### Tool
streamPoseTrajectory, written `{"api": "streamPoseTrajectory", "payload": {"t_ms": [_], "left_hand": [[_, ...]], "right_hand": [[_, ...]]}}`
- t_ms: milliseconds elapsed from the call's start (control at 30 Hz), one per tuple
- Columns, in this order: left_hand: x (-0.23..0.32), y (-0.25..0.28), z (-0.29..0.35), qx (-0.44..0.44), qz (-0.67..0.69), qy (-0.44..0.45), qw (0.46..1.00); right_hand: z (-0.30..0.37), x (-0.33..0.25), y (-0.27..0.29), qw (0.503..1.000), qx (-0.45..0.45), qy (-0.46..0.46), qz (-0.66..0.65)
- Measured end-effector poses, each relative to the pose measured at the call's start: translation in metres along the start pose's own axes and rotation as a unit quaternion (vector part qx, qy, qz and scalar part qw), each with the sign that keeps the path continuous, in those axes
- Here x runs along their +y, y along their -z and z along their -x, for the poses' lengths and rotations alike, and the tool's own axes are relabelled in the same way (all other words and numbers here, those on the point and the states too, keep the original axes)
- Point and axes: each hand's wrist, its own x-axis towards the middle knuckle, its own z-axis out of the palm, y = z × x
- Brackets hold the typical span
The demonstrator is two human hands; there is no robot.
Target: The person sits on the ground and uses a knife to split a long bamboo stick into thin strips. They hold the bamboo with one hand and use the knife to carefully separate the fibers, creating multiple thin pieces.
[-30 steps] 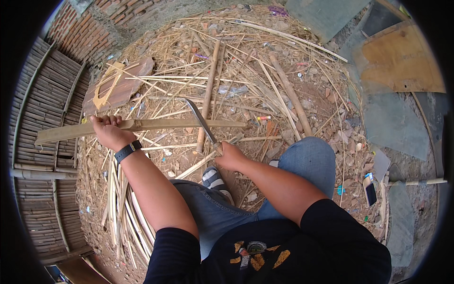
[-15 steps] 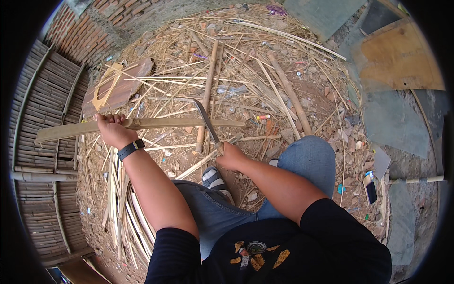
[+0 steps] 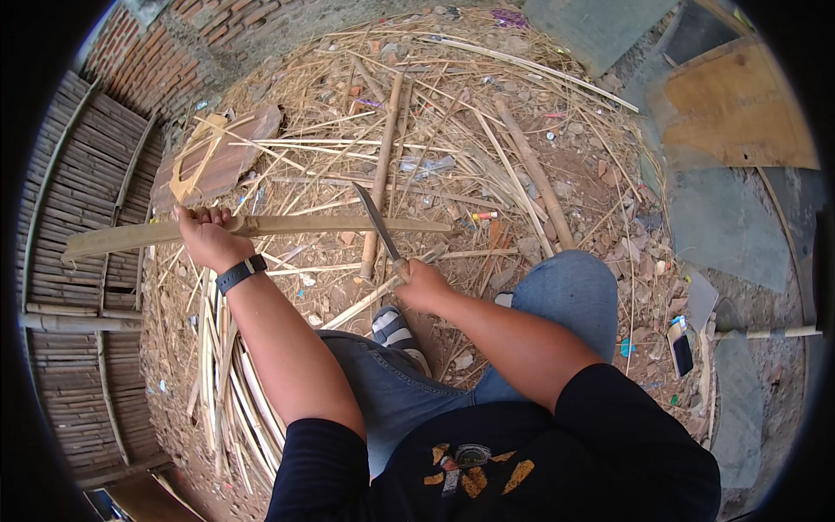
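Bamboo, pale and split, fills the head view: a long flat bamboo slat runs nearly level from left to right across the middle of the picture, above ground littered with dry bamboo strips and shavings. The left hand is closed around the slat about a third of the way in from its left end, a dark wristband just below on the wrist. The right hand is closed on the handle of a long knife, whose blade slants up and to the left until its tip meets or crosses the slat's right-hand part; whether the edge bites into the bamboo cannot be told. The knife hand sits nearer the slat's free right end. The person sits with knees in blue jeans, a shoe between them. A bundle of thin strips lies under the left forearm. A bamboo wall stands close on the left; open ground lies ahead and to the right.
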Motion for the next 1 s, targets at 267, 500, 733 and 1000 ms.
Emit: {"api": "streamPoseTrajectory", "payload": {"t_ms": [267, 500, 733, 1000], "left_hand": [[0.003, -0.005, 0.005, 0.007, -0.012, -0.002, 1.0], [-0.001, -0.006, 0.008, -0.007, -0.001, 0.005, 1.0], [0.002, -0.005, 0.007, -0.003, -0.011, -0.001, 1.0], [0.002, 0.003, -0.003, 0.01, -0.002, 0.004, 1.0]], "right_hand": [[0.01, -0.015, 0.008, 0.999, -0.01, 0.029, -0.026], [-0.003, 0.005, 0.004, 0.999, -0.017, 0.047, -0.011], [0.004, -0.009, 0.011, 0.996, -0.014, 0.081, 0.018], [0.01, -0.024, 0.018, 0.996, -0.067, 0.058, -0.015]]}}
